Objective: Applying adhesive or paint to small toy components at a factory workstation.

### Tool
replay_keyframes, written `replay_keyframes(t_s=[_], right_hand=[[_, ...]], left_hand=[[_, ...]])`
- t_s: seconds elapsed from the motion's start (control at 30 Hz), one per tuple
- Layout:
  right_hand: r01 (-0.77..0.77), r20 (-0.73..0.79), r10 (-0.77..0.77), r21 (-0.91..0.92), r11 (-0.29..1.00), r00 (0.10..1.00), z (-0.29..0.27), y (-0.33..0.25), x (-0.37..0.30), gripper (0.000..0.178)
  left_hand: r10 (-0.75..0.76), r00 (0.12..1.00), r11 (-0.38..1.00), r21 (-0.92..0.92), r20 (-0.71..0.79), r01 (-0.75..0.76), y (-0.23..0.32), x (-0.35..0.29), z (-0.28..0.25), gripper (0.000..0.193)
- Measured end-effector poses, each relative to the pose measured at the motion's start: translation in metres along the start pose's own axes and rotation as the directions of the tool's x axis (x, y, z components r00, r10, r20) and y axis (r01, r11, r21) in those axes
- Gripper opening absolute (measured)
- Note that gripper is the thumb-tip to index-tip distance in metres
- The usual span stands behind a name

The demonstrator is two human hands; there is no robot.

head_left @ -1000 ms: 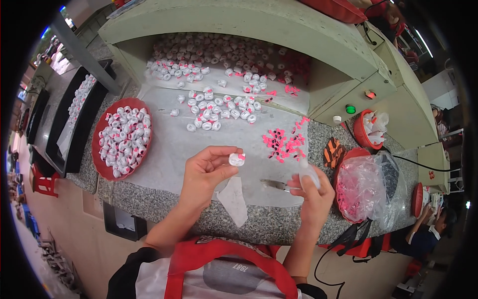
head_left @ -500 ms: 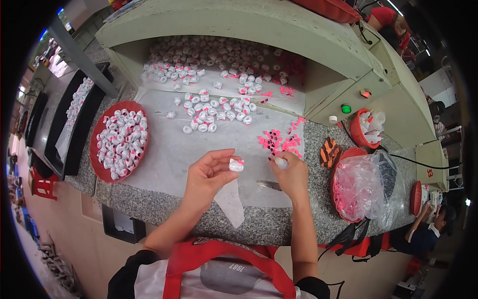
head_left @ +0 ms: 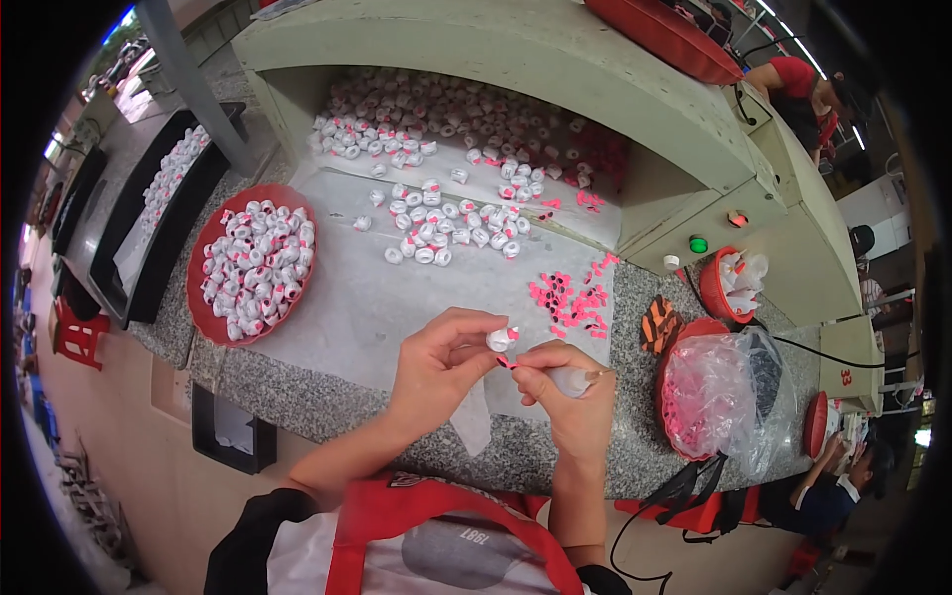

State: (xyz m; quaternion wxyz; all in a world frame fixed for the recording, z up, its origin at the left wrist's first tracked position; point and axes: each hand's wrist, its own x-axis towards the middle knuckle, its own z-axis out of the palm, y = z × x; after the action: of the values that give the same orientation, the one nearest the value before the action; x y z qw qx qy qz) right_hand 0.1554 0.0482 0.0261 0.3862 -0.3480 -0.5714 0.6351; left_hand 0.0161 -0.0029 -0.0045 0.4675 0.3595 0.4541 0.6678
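Observation:
Between the thumb and fingers of my left hand (head_left: 431, 372) is a small white toy head (head_left: 500, 340) with a pink bit on it. My right hand (head_left: 573, 416) has come right beside it, closed around a small translucent bottle (head_left: 569, 381) with a narrow tip. A small pink-and-black piece (head_left: 507, 364) is pinched at its fingertips, just below the toy head; whether the two touch I cannot tell. Loose pink-and-black pieces (head_left: 567, 300) lie beyond my right hand. Many similar white toy heads (head_left: 461, 226) are spread on the white paper (head_left: 337, 268).
A red bowl (head_left: 195, 300) full of white heads stands left, beside black trays (head_left: 121, 284). A pale green hood (head_left: 476, 45) arches over the far side. To the right are a plastic-covered red basket (head_left: 666, 436), a smaller red basket (head_left: 716, 297) and an orange-and-black cloth (head_left: 658, 323).
My right hand has moved left from the pink pieces to my left hand, now with one piece at its fingertips. The view has shifted slightly. The metal blade seen earlier is no longer visible.

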Motion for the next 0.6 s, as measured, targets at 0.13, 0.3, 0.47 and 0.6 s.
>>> replay_keyframes(t_s=[0.13, 0.3, 0.47, 0.6], right_hand=[[-0.083, -0.134, 0.073, -0.073, 0.994, 0.988, 0.008, 0.0, 0.0, 0.012], [-0.099, -0.193, 0.081, -0.084, 0.992, 0.978, 0.005, 0.005, -0.004, 0.014], [-0.034, -0.174, 0.021, -0.074, 0.997, 0.984, 0.011, -0.003, -0.005, 0.019], [0.103, -0.118, -0.127, -0.193, 0.976, 0.985, -0.001, 0.007, -0.003, 0.02]], left_hand=[[0.07, 0.997, 0.997, 0.015, 0.043, -0.071, 0.0, -0.002, -0.001, 0.03], [0.037, 0.995, 0.999, -0.008, 0.088, -0.037, 0.009, -0.005, -0.001, 0.031], [0.007, 0.984, 0.997, -0.072, 0.175, 0.006, 0.006, -0.001, -0.007, 0.029], [-0.025, 0.988, 0.989, -0.14, 0.155, 0.047, 0.002, -0.001, 0.003, 0.027]])
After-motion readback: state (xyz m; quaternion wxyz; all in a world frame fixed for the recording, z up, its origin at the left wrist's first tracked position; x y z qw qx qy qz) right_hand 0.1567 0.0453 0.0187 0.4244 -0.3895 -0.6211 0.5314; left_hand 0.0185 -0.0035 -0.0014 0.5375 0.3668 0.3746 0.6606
